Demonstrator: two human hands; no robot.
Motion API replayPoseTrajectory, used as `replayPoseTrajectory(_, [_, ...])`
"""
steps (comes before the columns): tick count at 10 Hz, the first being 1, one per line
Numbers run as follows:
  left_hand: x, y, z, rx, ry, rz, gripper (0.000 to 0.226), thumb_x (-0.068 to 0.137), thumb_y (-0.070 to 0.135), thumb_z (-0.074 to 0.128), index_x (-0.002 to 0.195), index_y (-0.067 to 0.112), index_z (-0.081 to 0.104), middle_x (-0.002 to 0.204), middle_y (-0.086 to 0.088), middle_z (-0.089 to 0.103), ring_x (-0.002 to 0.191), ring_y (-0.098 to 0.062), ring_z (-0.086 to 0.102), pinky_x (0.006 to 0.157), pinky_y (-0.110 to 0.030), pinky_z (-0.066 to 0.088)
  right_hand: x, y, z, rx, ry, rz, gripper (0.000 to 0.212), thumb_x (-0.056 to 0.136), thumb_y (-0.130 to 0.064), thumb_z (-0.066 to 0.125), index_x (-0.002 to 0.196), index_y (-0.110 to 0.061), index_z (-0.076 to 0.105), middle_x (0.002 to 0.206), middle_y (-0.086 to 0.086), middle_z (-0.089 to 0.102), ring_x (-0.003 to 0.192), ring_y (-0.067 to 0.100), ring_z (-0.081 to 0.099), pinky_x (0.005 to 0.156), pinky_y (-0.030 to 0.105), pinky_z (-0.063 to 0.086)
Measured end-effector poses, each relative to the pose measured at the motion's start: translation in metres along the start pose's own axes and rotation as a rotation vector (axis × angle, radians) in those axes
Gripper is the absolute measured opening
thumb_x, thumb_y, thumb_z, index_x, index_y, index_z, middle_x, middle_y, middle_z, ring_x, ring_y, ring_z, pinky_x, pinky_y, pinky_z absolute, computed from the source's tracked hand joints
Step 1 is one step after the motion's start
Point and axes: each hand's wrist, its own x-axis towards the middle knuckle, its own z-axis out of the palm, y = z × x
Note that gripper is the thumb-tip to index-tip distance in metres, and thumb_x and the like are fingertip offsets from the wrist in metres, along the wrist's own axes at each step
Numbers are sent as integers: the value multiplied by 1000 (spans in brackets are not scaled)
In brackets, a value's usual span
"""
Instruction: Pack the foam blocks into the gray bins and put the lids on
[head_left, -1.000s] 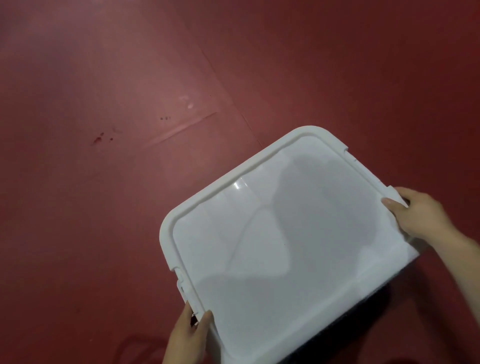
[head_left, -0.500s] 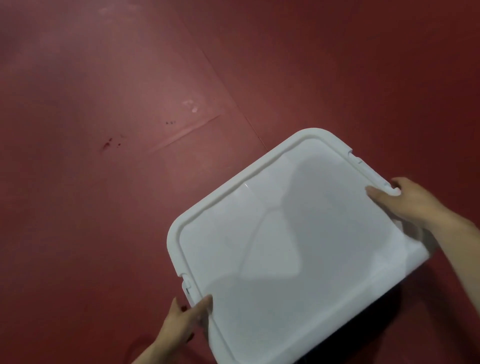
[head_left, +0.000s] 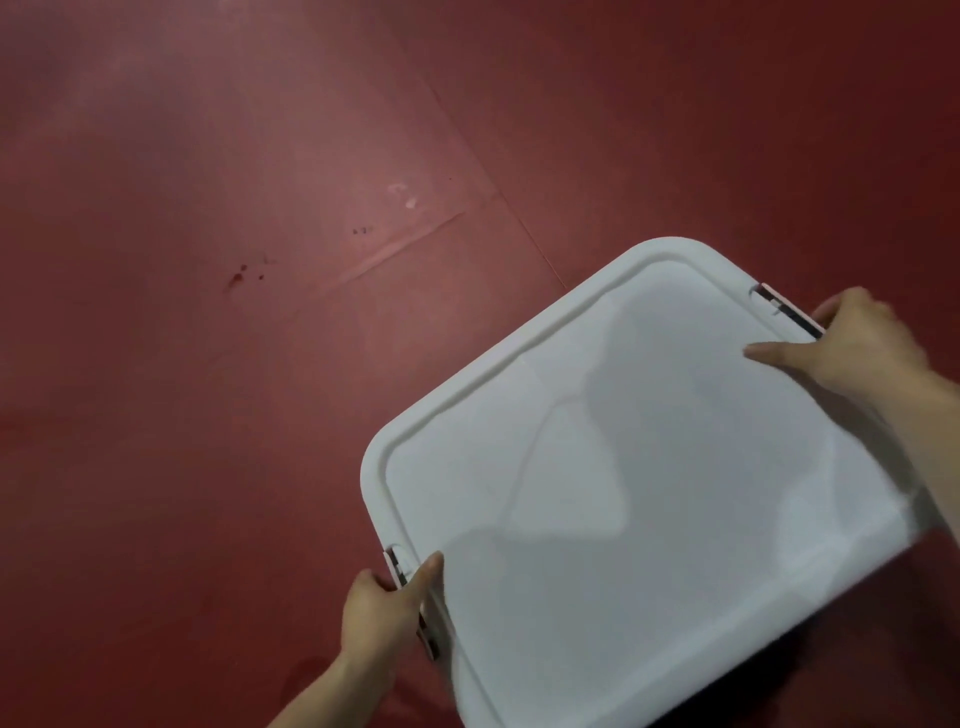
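A large white lid (head_left: 639, 483) with a raised rim lies tilted across the lower right of the head view and hides the bin beneath it. My left hand (head_left: 384, 613) grips the lid's near-left edge by a latch, thumb on top. My right hand (head_left: 857, 353) holds the far-right edge beside another latch (head_left: 784, 306), fingers spread over the lid's surface. No foam blocks show; whatever is in the bin is covered.
Dark red floor (head_left: 260, 415) surrounds the lid on all sides, with a seam line (head_left: 519, 228) running diagonally, a few dark spots (head_left: 239, 275) and a pale scuff (head_left: 405, 195) to the upper left.
The lid has shifted slightly and both hands have slid along its edges: the left thumb now rests on top, and the right hand has moved further onto the far-right latch side.
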Motion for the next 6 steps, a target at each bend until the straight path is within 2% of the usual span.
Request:
replayPoseTrajectory(1, [-3,-6,9,2,-25,14,42,85,41,73,100,5,57,93,-13,68,80,-26,66,63,-34,49,-10,-9,2,24,-9,-48,78,67,-47,87,116,-10,40,117,26,59,103,43,58,80,44,44])
replayPoseTrajectory(2, [-6,-8,15,36,-43,64,27,94,32,61,107,9,62,103,-11,70,91,-27,64,83,-39,53,-14,-11,6,-118,-11,-110,71,81,-46,76,128,-3,44,123,28,58,110,45,57,89,46,47])
replayPoseTrajectory(3, [-9,-3,21,110,37,67,28,96,29,55,114,8,60,110,-12,68,103,-32,64,92,-40,51,-17,-13,13,-192,40,-160,53,86,-45,69,114,-3,55,114,27,63,104,44,60,88,46,49])
replayPoseTrajectory(4, [-19,11,24,257,33,12,30,99,21,44,120,1,50,118,-20,62,108,-38,60,87,-37,47,-27,-18,25,-195,51,-133,59,92,-40,63,129,3,47,130,27,56,118,44,54,96,47,44])
replayPoseTrajectory(5, [-18,17,29,231,-35,16,43,99,27,42,129,-5,41,122,-23,59,109,-39,59,90,-36,47,-37,-18,22,-192,-52,-146,82,96,-47,53,151,4,20,158,22,26,145,37,25,115,51,27])
replayPoseTrajectory(6, [-24,24,8,105,-141,-36,63,97,37,50,139,-7,34,119,-16,55,97,-32,58,87,-38,50,-68,-12,19,-106,-155,-179,88,94,-57,50,154,-1,17,163,16,18,150,30,19,119,46,24])
